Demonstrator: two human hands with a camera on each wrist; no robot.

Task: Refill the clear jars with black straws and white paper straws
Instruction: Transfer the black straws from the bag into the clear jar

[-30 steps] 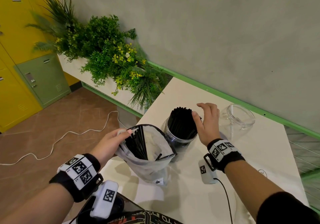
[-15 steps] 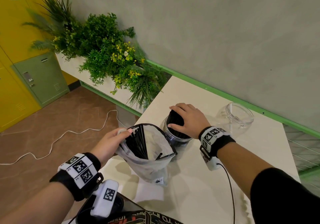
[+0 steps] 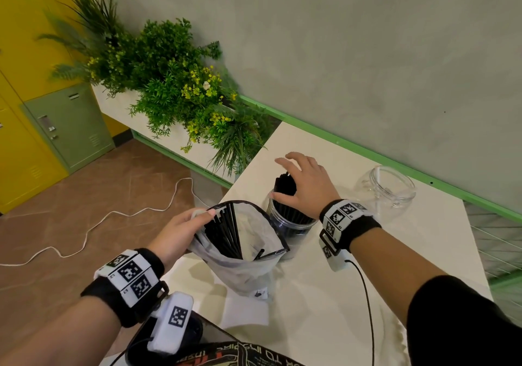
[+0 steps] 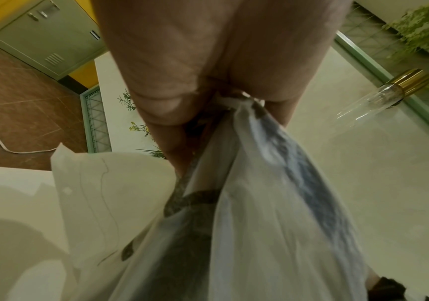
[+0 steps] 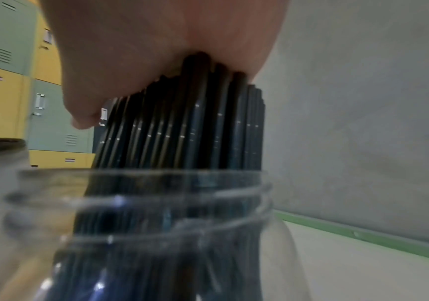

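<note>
From the head view, two clear jars stand on the white tabletop (image 3: 324, 295). One jar (image 3: 291, 228) is packed with black straws (image 3: 284, 184) that stick up above its rim. The other jar (image 3: 385, 186) stands well apart, near the wall, with nothing in it. Between the hands is one plastic bag (image 3: 240, 266), open at the top, with more black straws inside. The left hand (image 3: 180, 230) pinches the bag's rim. The right hand (image 3: 303, 186) lies flat on top of the straws in the jar, its fingers (image 3: 285, 163) straight and spread. Half a second ago those fingers curved down over the bundle; now they lift and fan out. The left hand has not moved.

From the left wrist view, the fingers (image 4: 162, 85) squeeze a bunched bit of the bag (image 4: 272, 203). A sheet of white paper (image 4: 110, 193) lies beside it.

From the right wrist view, the palm (image 5: 157, 40) presses on the straw tips (image 5: 203, 114). The straws are shiny, thin and packed close, standing in the ribbed neck of the jar (image 5: 141, 199). No white straws show in any view.
</note>
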